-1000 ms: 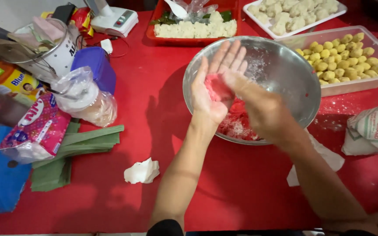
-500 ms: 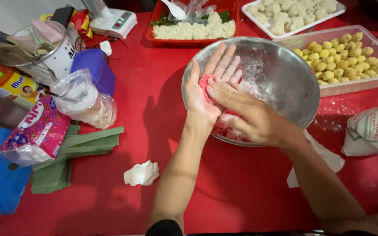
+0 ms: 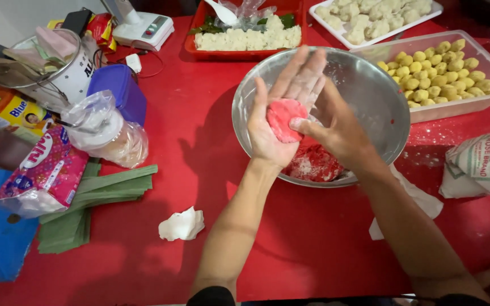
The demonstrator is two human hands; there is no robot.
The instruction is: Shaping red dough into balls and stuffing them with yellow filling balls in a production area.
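Resting flat on the spread left hand (image 3: 279, 122), the pink dough disc (image 3: 284, 119) sits above the steel bowl (image 3: 370, 96). Right hand (image 3: 336, 127) pinches its 3 o'clock edge (press evenly, thinning the rim gradually).

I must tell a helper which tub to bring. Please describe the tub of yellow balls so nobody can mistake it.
Start at the steel bowl in the middle of the red table. Directly to its right stands a clear tub, touching the bowl's rim. Only it holds small yellow balls; the trays behind hold white pieces.
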